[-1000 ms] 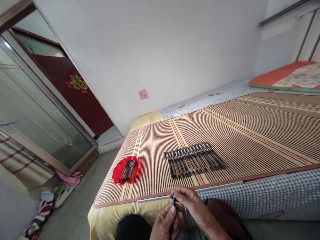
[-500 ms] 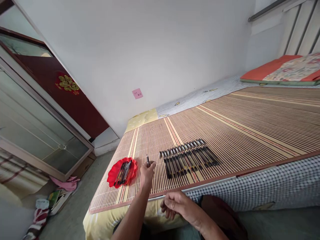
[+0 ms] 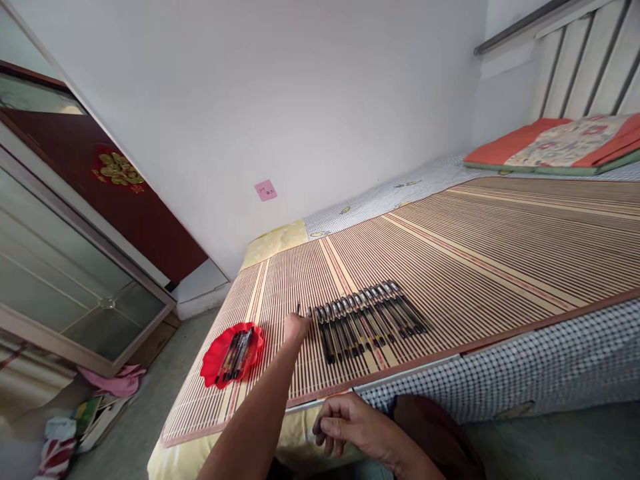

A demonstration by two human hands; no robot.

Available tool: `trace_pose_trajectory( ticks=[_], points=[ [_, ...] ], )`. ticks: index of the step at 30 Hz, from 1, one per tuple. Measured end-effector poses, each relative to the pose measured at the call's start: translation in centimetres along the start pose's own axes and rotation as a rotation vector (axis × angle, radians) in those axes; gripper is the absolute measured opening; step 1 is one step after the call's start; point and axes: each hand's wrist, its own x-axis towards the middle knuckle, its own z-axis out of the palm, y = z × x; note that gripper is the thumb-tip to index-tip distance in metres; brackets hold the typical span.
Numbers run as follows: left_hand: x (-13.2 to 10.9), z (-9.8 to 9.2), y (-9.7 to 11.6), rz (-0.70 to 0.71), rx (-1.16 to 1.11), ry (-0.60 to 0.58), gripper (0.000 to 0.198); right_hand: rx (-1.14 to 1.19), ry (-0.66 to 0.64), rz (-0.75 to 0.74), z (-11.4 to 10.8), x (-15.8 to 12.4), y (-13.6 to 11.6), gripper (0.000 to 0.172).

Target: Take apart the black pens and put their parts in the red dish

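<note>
A row of black pens lies side by side on the striped bamboo mat. At the row's left end, my left hand is closed on a pen, whose dark end sticks up past the fingers. The hand hides most of that pen. To the left of this hand, a red scalloped dish holds several more pens. My right hand hangs at the near edge of the bed, its fingers loosely curled and slightly apart with nothing seen in them.
The mat covers a bed with a checked sheet hanging over its side. Folded orange and floral bedding rests at the far right. A pink note is stuck to the wall. A glass-panelled door stands at left.
My left hand, with the pen, has moved right to the left end of the pen row. The right hand has stayed near the bed's edge. The view has shifted slightly.
</note>
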Motion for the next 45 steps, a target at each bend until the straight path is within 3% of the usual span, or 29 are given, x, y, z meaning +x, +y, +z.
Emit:
trace_pose_trajectory(
  ticks=[5,7,11,15,18,23,26,30,33,39,45],
  points=[
    [-3.9,-2.1,-2.3,0.063,-0.302,-0.081,0.03,-0.026,0.017,-0.029,0.1,-0.2,-0.3,0.062],
    [-7.0,-3.2,-4.2,0.119,-0.437,-0.113,0.042,-0.023,0.056,-0.061,0.0,-0.3,-0.6,0.058],
    [-14.2,-4.8,-8.3,0.156,-0.63,-0.204,0.057,0.044,0.264,-0.164,-0.3,-0.3,-1.0,0.056],
    [-19.9,-5.1,-11.1,0.119,-0.797,-0.322,0.053,-0.005,0.313,-0.196,0.2,-0.3,-0.9,0.062],
    [-22.2,-4.3,-12.2,0.11,-0.843,-0.39,0.047,-0.077,0.269,-0.199,1.3,-0.9,-0.5,0.054],
    [-23.2,-3.5,-12.8,0.174,-0.839,-0.356,0.049,-0.179,0.325,-0.197,2.6,-1.9,0.2,0.047],
    [-23.4,-4.3,-12.7,0.22,-0.794,-0.345,0.058,-0.161,0.414,-0.189,2.8,-2.2,0.1,0.051],
    [-24.2,-5.8,-12.7,0.268,-0.701,-0.359,0.074,-0.091,0.635,-0.221,3.0,-2.6,-1.1,0.057],
    [-24.9,-6.5,-12.6,0.312,-0.644,-0.37,0.073,-0.087,0.713,-0.298,3.5,-3.1,-2.3,0.055],
    [-25.8,-7.1,-12.1,0.381,-0.523,-0.383,0.067,-0.163,0.664,-0.318,4.7,-3.6,-4.0,0.055],
    [-26.0,-7.2,-12.3,0.415,-0.458,-0.386,0.06,-0.179,0.617,-0.316,4.9,-3.7,-4.1,0.052]
  ],
)
